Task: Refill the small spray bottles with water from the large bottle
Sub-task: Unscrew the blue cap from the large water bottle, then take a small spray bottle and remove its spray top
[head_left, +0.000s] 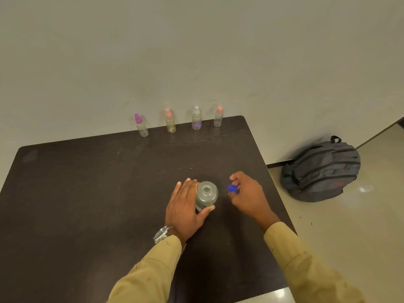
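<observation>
On dark table, clear uncapped large bottle, upright

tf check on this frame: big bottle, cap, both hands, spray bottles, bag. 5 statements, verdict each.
1. The large bottle has its cap off. True.
2. The blue cap lies loose on the table. False: the right hand pinches it beside the large bottle.
3. The left hand grips the large bottle. True.
4. Five small bottles stand along the table's far edge. False: four spray bottles stand there, all with their tops on.
5. The bag sits on the table. False: the backpack is on the floor, to the right of the table.
</observation>
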